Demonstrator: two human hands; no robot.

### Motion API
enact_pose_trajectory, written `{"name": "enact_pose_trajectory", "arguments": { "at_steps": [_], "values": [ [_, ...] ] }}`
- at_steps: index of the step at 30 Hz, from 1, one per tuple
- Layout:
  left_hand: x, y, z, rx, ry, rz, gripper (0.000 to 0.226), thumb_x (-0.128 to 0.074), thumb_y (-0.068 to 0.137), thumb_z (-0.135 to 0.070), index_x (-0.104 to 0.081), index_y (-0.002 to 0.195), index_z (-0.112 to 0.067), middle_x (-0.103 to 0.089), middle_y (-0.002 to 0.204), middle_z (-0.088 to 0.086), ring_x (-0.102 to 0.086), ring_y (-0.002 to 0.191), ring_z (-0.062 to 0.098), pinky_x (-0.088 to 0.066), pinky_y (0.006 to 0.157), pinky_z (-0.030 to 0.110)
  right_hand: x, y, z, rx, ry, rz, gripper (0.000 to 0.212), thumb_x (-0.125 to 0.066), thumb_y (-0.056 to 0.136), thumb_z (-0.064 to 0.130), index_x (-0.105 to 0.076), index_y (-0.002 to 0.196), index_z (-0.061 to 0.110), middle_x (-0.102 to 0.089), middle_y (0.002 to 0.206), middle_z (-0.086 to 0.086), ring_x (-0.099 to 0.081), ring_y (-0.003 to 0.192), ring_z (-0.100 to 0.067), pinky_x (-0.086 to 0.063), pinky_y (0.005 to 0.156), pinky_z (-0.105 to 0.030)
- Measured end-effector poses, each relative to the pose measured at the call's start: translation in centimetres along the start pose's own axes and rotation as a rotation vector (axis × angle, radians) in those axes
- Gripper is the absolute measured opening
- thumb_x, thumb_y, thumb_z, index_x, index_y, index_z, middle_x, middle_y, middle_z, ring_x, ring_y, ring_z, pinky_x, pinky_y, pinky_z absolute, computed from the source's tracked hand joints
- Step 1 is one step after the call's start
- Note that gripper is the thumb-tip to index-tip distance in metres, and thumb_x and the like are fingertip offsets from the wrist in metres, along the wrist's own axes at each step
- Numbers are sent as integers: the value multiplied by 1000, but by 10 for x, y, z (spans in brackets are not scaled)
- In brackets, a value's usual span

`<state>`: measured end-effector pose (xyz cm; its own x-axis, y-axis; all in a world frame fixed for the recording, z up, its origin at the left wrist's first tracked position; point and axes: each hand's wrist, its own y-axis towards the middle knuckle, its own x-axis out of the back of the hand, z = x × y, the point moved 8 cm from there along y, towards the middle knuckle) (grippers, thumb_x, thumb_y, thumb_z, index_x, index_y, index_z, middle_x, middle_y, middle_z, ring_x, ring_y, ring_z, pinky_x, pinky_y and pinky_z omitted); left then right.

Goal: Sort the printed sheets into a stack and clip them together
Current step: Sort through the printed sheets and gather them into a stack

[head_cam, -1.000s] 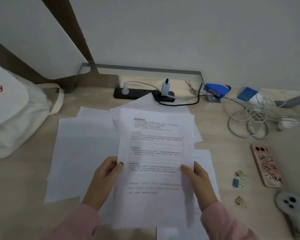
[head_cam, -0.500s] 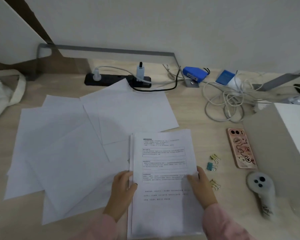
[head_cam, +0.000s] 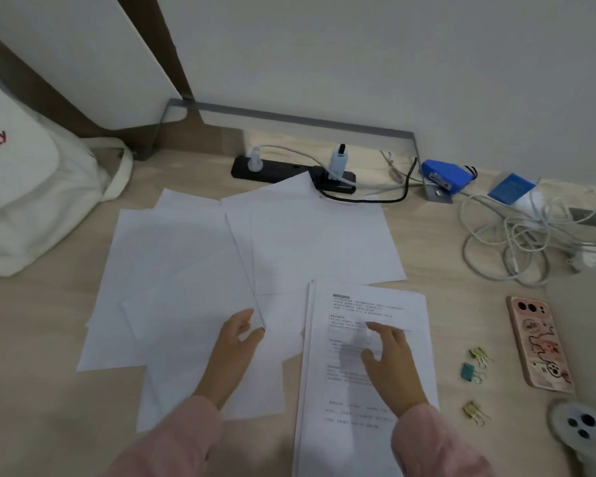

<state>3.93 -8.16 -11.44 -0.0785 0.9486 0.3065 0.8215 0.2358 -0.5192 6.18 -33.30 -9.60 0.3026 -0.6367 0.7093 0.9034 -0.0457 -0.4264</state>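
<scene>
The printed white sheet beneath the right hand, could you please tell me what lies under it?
Under the printed white sheet, edges of more white sheets show along its left side, above the pale wooden desk. Their faces and count are hidden.

Setting: home study corner, likely. Light wooden desk (head_cam: 49,339) against a white wall (head_cam: 358,63); power strip (head_cam: 276,168) with chargers (head_cam: 338,160) at far edge, tangled white cables (head_cam: 506,242) far right, cloth bag (head_cam: 31,201) far left. Phone (head_cam: 539,342) in cartoon case and binder clips (head_cam: 472,371) near right.
</scene>
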Motion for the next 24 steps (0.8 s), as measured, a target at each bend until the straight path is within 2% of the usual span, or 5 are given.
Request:
{"name": "enact_pose_trajectory", "arguments": {
  "at_steps": [6, 11, 13, 20, 24],
  "values": [
    [3, 51, -18, 173, -138, -25, 60, -54, 89, -13, -28, 142, -10, -37, 143, 13, -47, 119, 24, -41, 103, 40, -41, 11, 40, 157, -312, 52, 51, -50, 89, 28, -36, 138, 23, -22, 152, -8, -25, 138, -26, -24, 113, -32],
    [-4, 71, -15, 341, -374, -3, 11, -57, 86, -11, -57, 97, -11, -51, 84, 7, -50, 75, 14, -48, 68, 25, -57, 10, 34, 99, -394, 99, 56, -45, 90, 37, -25, 141, 25, -14, 154, -3, -18, 141, -24, -34, 110, -34],
    [-6, 77, -21, 309, -272, 32, 16, -56, 88, -15, -53, 72, -15, -48, 72, 2, -45, 65, 11, -41, 63, 22, -57, 11, 34, 87, -388, 74, 55, -45, 90, 39, -26, 140, 25, -16, 153, -3, -20, 140, -23, -36, 108, -33],
    [-3, 98, -41, 115, 58, 57, 19, -48, 88, -9, -58, 90, 7, -66, 87, 24, -67, 68, 30, -58, 71, 43, -55, 16, 39, 8, -321, -67, 59, -55, 81, 48, -41, 131, 19, -37, 139, -5, -36, 126, -25, -45, 96, -39],
    [19, 90, -63, -94, 227, -33, 26, -44, 91, -13, -40, 66, -7, -56, 67, 13, -66, 59, 24, -55, 66, 41, -59, 14, 40, -21, -309, -123, 64, -61, 76, 49, -43, 129, 18, -40, 137, -6, -39, 126, -27, -45, 96, -41]
  ]
}}
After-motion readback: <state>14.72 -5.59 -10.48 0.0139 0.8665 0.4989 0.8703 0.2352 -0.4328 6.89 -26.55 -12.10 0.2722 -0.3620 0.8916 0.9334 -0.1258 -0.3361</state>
